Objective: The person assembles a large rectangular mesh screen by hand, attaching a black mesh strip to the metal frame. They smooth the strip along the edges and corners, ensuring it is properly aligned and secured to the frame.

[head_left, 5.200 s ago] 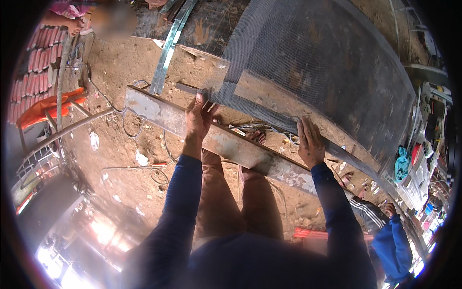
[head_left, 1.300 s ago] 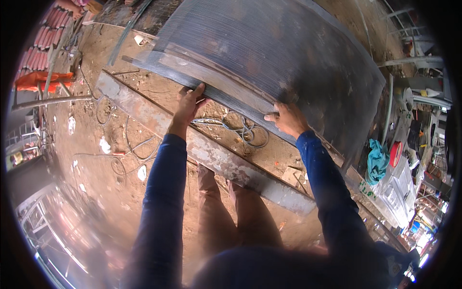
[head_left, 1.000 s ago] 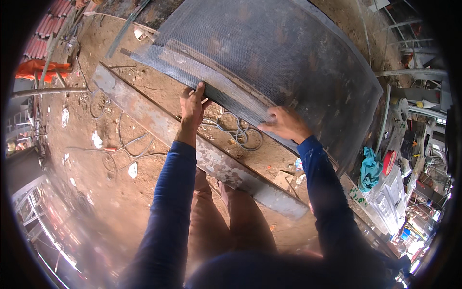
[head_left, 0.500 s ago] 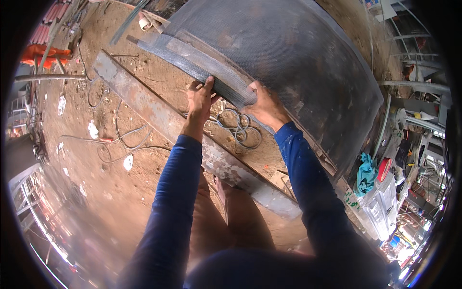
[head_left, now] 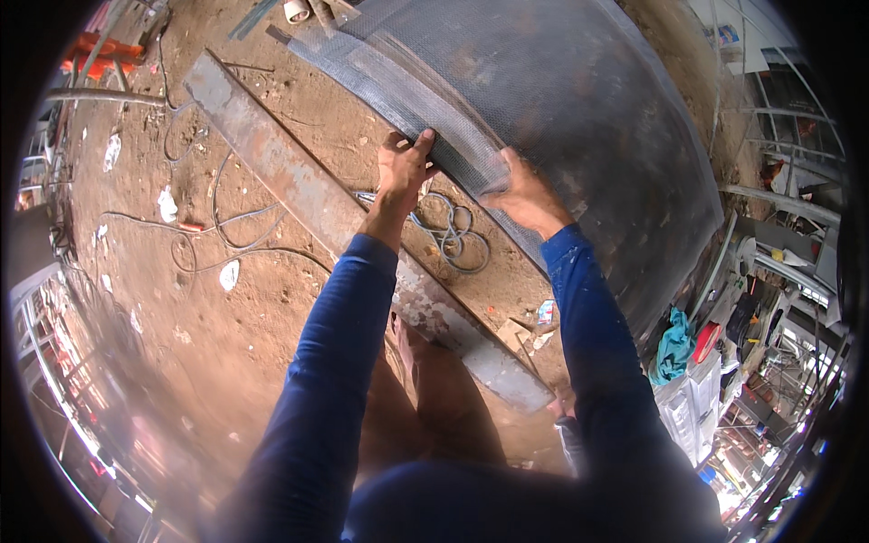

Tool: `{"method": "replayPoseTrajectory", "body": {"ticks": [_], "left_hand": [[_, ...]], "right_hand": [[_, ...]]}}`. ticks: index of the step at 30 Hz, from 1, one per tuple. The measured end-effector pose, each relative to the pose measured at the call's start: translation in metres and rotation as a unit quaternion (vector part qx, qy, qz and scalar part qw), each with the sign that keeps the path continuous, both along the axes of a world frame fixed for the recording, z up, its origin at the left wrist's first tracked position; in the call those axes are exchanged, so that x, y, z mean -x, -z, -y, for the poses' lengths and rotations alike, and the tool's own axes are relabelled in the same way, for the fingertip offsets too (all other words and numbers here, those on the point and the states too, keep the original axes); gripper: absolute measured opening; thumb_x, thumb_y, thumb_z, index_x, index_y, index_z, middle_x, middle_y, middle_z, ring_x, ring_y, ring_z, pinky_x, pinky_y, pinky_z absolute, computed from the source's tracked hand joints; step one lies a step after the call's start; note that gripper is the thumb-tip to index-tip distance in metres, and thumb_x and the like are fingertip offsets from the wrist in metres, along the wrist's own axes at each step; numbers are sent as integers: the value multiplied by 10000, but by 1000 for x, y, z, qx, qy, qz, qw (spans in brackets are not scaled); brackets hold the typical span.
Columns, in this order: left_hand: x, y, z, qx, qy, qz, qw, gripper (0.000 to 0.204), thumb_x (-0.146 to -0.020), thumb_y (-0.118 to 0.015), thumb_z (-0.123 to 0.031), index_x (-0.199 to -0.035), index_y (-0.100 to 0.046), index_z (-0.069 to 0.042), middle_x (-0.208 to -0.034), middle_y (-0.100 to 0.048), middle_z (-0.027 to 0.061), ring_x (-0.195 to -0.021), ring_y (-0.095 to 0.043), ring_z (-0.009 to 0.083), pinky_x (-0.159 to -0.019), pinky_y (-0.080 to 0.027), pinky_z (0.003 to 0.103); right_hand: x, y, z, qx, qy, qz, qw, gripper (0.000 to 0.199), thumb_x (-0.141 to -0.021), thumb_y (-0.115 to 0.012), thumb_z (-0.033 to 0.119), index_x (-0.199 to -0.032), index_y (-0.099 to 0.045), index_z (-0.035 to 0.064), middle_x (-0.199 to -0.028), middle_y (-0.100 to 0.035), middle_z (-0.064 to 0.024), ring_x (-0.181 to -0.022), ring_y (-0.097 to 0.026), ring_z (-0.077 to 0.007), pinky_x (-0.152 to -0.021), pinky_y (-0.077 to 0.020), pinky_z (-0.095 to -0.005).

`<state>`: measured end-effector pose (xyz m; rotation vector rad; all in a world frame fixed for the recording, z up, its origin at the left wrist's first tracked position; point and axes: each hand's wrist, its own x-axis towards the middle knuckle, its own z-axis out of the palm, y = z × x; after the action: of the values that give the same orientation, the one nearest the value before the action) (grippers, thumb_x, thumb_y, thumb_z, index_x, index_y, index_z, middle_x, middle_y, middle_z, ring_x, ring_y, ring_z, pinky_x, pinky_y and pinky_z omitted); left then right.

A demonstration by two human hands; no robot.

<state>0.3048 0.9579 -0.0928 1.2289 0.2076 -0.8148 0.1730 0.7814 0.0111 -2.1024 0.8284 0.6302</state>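
Left hand [head_left: 405, 172] closes on the near edge of a dark grey woven mesh sheet [head_left: 588, 136], thumb on the upper face, fingers curled toward the underside. Right hand [head_left: 531, 196] rests just beside it, farther along the same edge; its thumb stands apart from the fingers and its palm is turned toward the mesh. Whether the right hand pinches the edge or only presses on it cannot be told, since the fingertips are blurred.

The sheet occupies the upper middle and right of the view, curving away from the person. At its upper left corner, the end of a narrow dark bar [head_left: 277, 34] projects beyond the mesh. Both forearms wear blue sleeves [head_left: 330, 335].

A long metal beam [head_left: 290, 176], grey with rust-brown patches and flaking paint, extends diagonally between the sheet and the person's legs, passing below the left forearm. A loosely coiled grey cable [head_left: 457, 237] lies on the brown dirt floor [head_left: 253, 353], between beam and mesh edge. White scraps [head_left: 229, 275] are scattered left of the beam. An orange cloth [head_left: 101, 52] is located at the upper left; a crumpled teal cloth [head_left: 673, 348] is located at the right, next to a red object [head_left: 708, 341].
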Motion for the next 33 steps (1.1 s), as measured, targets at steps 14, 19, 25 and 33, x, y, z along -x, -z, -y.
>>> {"method": "replayPoseTrajectory", "body": {"ticks": [14,19,25,33], "left_hand": [[-2,-1,-4,19,2,-8,1000,906,-1069,-856,-320,-1673,-343,120,-1547,-641,320,-1388,-696,429,-1041,-668,549],[-2,0,-1,-1,-9,-9,1000,917,-1064,-862,-324,-1673,-339,119,-1576,-612,326,-1417,-676,443,-1060,-666,548],[-3,3,-1,-4,-8,-7,1000,882,-1062,-869,-301,-1639,-355,124,-1520,-654,321,-1346,-725,416,-999,-692,515],[-1,0,0,-32,-13,-9,999,921,-1051,-889,-341,-1639,-354,122,-1533,-644,331,-1369,-711,425,-1067,-664,532]], "right_hand": [[8,21,6,54,-84,14,995,1077,-1000,-910,318,-1820,-261,56,-1703,-556,-313,-1615,-520,-462,-1350,-442,-544],[16,8,-6,63,-96,54,992,1130,-923,-982,261,-1796,-294,60,-1746,-519,-293,-1588,-549,-479,-1315,-486,-533],[18,12,-3,61,-65,13,996,1154,-926,-974,234,-1818,-258,87,-1771,-507,-259,-1622,-513,-462,-1351,-445,-539],[13,11,0,71,-84,-19,994,1118,-977,-933,318,-1818,-249,49,-1776,-490,-278,-1641,-492,-454,-1376,-402,-556]]}}
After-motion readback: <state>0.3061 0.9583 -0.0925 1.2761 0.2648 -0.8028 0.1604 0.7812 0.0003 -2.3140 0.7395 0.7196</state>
